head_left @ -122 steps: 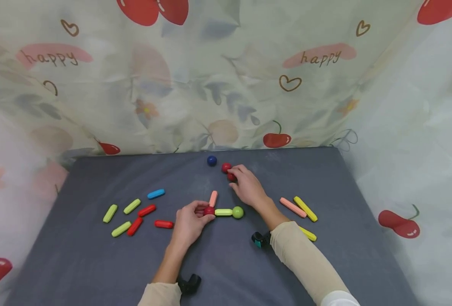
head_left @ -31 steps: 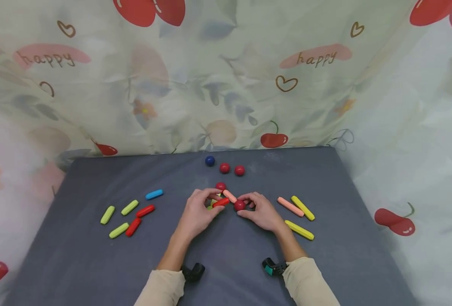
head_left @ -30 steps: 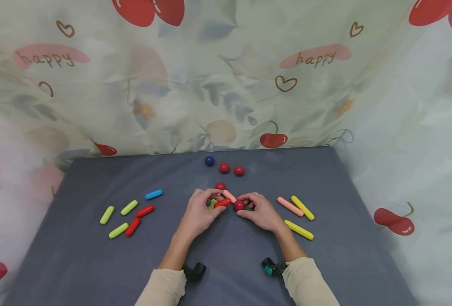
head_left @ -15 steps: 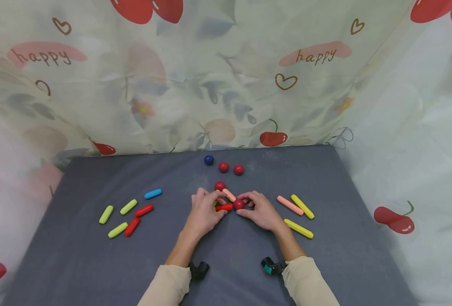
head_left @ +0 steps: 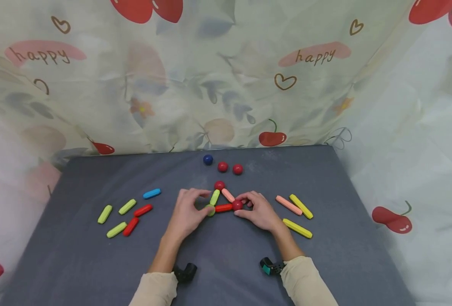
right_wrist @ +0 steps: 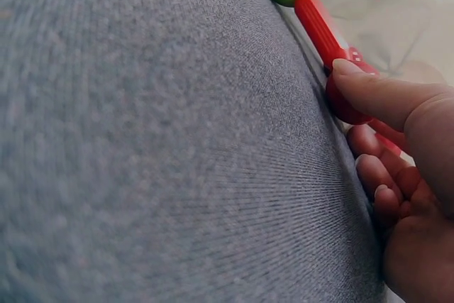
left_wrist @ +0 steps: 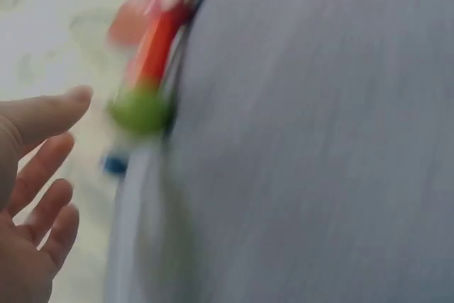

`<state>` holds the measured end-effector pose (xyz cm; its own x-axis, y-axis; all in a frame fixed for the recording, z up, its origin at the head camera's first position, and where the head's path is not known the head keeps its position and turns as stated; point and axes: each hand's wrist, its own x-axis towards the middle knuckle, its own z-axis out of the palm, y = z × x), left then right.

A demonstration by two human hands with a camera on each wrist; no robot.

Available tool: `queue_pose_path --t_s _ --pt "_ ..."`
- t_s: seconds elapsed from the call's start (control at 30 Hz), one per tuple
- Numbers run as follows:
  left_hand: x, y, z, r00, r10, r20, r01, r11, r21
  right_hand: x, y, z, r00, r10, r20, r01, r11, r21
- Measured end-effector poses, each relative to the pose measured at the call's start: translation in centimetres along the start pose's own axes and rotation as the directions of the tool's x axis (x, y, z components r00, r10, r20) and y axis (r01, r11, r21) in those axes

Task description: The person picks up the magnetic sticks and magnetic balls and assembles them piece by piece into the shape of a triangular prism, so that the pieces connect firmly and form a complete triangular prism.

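Note:
A triangle of balls and rods lies mid-table. Its corners are a far red ball (head_left: 219,185), a green ball (head_left: 210,210) at left and a near red ball (head_left: 237,205) at right. A yellow-green rod (head_left: 215,197), a pink rod (head_left: 228,195) and a red rod (head_left: 224,208) form the sides. My right hand (head_left: 260,211) pinches the near red ball between thumb and fingers. Beside the green ball (left_wrist: 140,111) is my left hand (head_left: 182,214), its fingers spread and holding nothing; the left wrist view shows a gap between them.
Behind the triangle sit a blue ball (head_left: 208,160) and two loose red balls (head_left: 222,166). Yellow-green rods (head_left: 117,230), red rods (head_left: 131,226) and a blue rod (head_left: 151,194) lie left. A pink rod (head_left: 289,205) and yellow rods (head_left: 297,228) lie right. A printed curtain hangs behind.
The red rod came from the left and now spans the green and near red balls, closing a triangle. My left hand has let go and drawn left; my right hand stays on its ball.

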<state>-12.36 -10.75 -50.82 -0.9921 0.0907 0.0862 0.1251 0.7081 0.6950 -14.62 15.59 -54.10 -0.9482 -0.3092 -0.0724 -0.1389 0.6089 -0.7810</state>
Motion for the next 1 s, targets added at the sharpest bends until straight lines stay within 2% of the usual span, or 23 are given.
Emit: queue_pose_path --t_s 0.1,0.17,0.27,0.43,0.53,0.6,0.67,0.73,0.8,0.9,1.0 --pt "-0.4 -2.6 -3.2 0.994 -0.072 -0.081 0.071 0.997 -0.016 0.0 -0.2 0.2 1.000 0.007 0.005 -0.007 1.000 0.009" --pt "-0.4 -4.3 -5.0 0.984 -0.124 -0.131 0.123 0.992 -0.014 -0.1 -0.2 0.0 1.000 0.013 0.002 -0.013 1.000 0.009" --pt "-0.1 -6.3 -6.9 0.964 -0.212 -0.161 0.214 0.977 -0.002 -0.1 -0.1 -0.1 1.000 0.016 0.000 -0.016 1.000 0.005" --pt "0.7 -8.0 -8.1 0.936 -0.324 -0.134 0.333 0.941 0.054 -0.1 -0.1 0.0 1.000 0.007 0.006 -0.007 1.000 -0.004" --pt "1.1 -8.3 -8.2 0.933 -0.339 -0.118 0.352 0.930 0.108 0.0 -0.1 0.2 1.000 0.004 0.009 -0.004 1.000 -0.005" --pt "1.3 -8.4 -8.0 0.943 -0.312 -0.113 0.326 0.935 0.138 0.0 0.0 0.3 1.000 0.007 0.009 -0.007 1.000 -0.007" --pt "1.3 -8.0 -7.7 0.957 -0.262 -0.128 0.278 0.952 0.129 0.0 0.1 0.3 1.000 0.013 0.011 -0.013 1.000 -0.010" --pt "1.1 -7.2 -7.2 0.968 -0.196 -0.160 0.209 0.976 0.069 -0.1 0.1 0.4 1.000 0.019 0.014 -0.019 1.000 -0.013" --pt "0.9 -6.1 -6.4 0.973 -0.127 -0.195 0.125 0.992 -0.023 -0.1 0.1 0.3 1.000 0.018 0.010 -0.018 1.000 -0.008" --pt "0.4 -4.0 -4.7 0.979 -0.044 -0.199 0.009 0.984 -0.178 -0.1 0.1 0.2 1.000 0.012 0.002 -0.012 1.000 -0.008" --pt "-0.2 -2.5 -2.8 0.990 0.008 -0.142 -0.049 0.955 -0.292 0.0 0.1 0.2 1.000 0.004 0.000 -0.004 1.000 -0.009"
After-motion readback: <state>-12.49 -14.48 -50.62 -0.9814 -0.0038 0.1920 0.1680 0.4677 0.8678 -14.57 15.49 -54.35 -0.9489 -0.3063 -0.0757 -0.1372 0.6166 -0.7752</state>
